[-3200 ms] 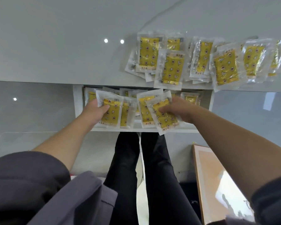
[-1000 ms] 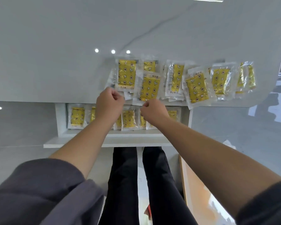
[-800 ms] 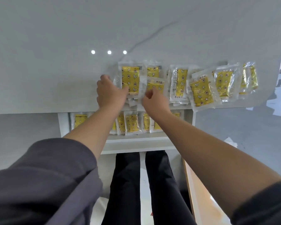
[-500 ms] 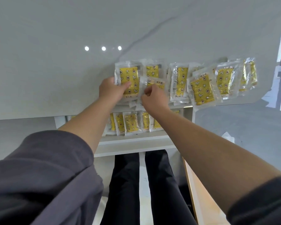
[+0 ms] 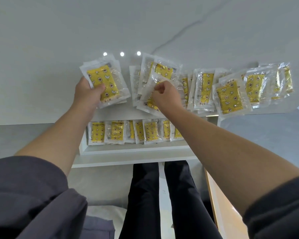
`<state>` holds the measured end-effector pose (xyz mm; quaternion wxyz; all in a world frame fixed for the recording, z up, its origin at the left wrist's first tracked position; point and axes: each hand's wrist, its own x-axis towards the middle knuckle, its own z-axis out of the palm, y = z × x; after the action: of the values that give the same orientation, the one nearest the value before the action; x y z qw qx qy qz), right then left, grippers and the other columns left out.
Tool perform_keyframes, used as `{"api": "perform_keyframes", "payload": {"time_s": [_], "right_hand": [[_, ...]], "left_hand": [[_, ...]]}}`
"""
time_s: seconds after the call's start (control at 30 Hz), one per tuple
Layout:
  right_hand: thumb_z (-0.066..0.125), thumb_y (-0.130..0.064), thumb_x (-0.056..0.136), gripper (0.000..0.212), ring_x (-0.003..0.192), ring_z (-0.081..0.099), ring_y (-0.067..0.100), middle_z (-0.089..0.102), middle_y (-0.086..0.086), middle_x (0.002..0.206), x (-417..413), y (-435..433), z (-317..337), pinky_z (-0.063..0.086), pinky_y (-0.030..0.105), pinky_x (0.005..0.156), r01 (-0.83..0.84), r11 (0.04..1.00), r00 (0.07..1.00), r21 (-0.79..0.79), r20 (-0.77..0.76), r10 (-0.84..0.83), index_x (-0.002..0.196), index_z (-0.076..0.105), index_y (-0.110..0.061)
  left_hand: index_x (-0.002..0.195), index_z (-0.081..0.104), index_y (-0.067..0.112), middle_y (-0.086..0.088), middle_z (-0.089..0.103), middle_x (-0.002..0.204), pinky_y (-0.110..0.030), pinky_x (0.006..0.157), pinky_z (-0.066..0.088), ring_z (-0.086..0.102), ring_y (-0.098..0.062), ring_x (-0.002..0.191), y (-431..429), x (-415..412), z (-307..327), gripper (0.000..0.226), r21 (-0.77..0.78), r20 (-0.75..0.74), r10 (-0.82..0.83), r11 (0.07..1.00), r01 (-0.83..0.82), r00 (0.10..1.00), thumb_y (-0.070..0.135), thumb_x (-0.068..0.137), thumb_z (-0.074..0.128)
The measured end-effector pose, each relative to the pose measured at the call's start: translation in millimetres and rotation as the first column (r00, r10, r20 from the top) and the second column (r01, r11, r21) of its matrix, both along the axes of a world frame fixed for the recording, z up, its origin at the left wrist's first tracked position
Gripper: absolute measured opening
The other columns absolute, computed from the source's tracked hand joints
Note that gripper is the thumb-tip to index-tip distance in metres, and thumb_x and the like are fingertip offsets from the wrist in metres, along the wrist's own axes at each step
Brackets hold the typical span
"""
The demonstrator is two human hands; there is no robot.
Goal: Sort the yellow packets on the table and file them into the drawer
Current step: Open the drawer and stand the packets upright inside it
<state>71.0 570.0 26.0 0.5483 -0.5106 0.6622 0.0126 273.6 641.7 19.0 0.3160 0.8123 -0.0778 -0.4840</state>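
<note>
Clasping a thin stack of yellow packets [image 5: 103, 82] in the left hand [image 5: 88, 94], beyond the left end of the drawer [image 5: 136, 150]. Pinching a second bunch [image 5: 162, 70] in the right hand [image 5: 165, 96], beyond its middle. Probably light, floppy, slick-filmed; best taken by sealed edges, squared together.

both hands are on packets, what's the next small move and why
Probably move the packet pinched by the right hand across onto the stack the left hand grips; a fuller stack can then go down into the open drawer.
</note>
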Motion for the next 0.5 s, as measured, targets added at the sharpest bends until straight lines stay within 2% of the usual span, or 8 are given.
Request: {"api": "perform_keyframes", "payload": {"time_s": [0.07,0.13,0.2,0.27,0.33,0.4,0.5], "right_hand": [[0.055,-0.02,0.093,0.017,0.08,0.06,0.011,0.061,-0.006,0.09,-1.1,-1.5,4.9,0.053,0.028,0.072,0.087,0.996,0.992,0.013,0.093,-0.087,0.11,0.059,-0.018],[0.061,-0.031,0.093,0.026,0.091,0.067,0.016,0.068,-0.002,0.099,-2.1,-4.3,8.3,0.057,0.038,0.085,0.15,0.98,0.96,0.134,0.218,-0.177,0.115,0.06,-0.016],[0.065,-0.035,0.091,0.028,0.091,0.069,0.02,0.07,0.002,0.098,-4.6,-7.3,9.4,0.056,0.042,0.088,0.153,0.957,0.924,0.247,0.306,-0.227,0.109,0.064,-0.015],[0.071,-0.029,0.087,0.022,0.092,0.071,0.024,0.073,0.007,0.098,-10.2,-9.5,8.1,0.055,0.044,0.09,0.146,0.951,0.911,0.274,0.339,-0.237,0.102,0.067,-0.014],[0.075,-0.02,0.084,0.024,0.097,0.071,0.026,0.074,0.01,0.103,-20.8,-11.8,6.2,0.055,0.048,0.091,0.189,0.937,0.894,0.293,0.342,-0.288,0.105,0.068,-0.011],[0.079,-0.022,0.079,0.03,0.098,0.071,0.026,0.075,0.009,0.103,-34.8,-14.6,4.6,0.054,0.05,0.092,0.23,0.926,0.89,0.299,0.32,-0.325,0.105,0.068,-0.011],[0.084,-0.029,0.073,0.034,0.098,0.071,0.025,0.075,0.006,0.1,-57.0,-18.1,4.0,0.053,0.05,0.094,0.322,0.905,0.887,0.276,0.246,-0.391,0.1,0.069,-0.015]], "left_hand": [[0.11,0.057,0.025,0.008,0.067,0.107,-0.035,0.09,0.052,0.064,-0.01,0.099,-3.5,-9.0,9.7,0.025,-0.05,-0.059,-0.036,0.998,0.033,0.998,0.006,0.093,0.059],[0.104,0.058,0.026,0.003,0.068,0.108,-0.04,0.092,0.053,0.066,-0.015,0.101,-7.8,-22.8,17.3,0.027,-0.103,-0.154,-0.092,0.992,0.076,0.984,0.003,0.091,0.061],[0.101,0.06,0.025,-0.002,0.07,0.107,-0.04,0.091,0.054,0.068,-0.02,0.101,-13.6,-41.0,24.6,0.026,-0.141,-0.209,-0.187,0.977,0.159,0.96,0.004,0.088,0.065],[0.098,0.063,0.025,0.0,0.072,0.101,-0.035,0.086,0.056,0.07,-0.018,0.095,-19.3,-59.3,27.6,0.026,-0.157,-0.214,-0.247,0.964,0.216,0.945,0.005,0.084,0.071],[0.092,0.065,0.026,0.006,0.072,0.091,-0.03,0.082,0.056,0.07,-0.012,0.086,-25.5,-73.1,26.6,0.02,-0.157,-0.195,-0.281,0.955,0.253,0.94,0.009,0.084,0.072],[0.086,0.065,0.027,0.009,0.069,0.084,-0.027,0.081,0.055,0.066,-0.008,0.08,-31.8,-80.6,22.4,0.008,-0.132,-0.152,-0.284,0.955,0.266,0.947,0.02,0.091,0.065],[0.099,0.063,0.023,0.006,0.064,0.096,-0.025,0.08,0.052,0.062,-0.011,0.089,-44.3,-86.1,8.0,0.008,-0.017,0.064,-0.268,0.963,0.269,0.961,0.024,0.096,0.055]]}}
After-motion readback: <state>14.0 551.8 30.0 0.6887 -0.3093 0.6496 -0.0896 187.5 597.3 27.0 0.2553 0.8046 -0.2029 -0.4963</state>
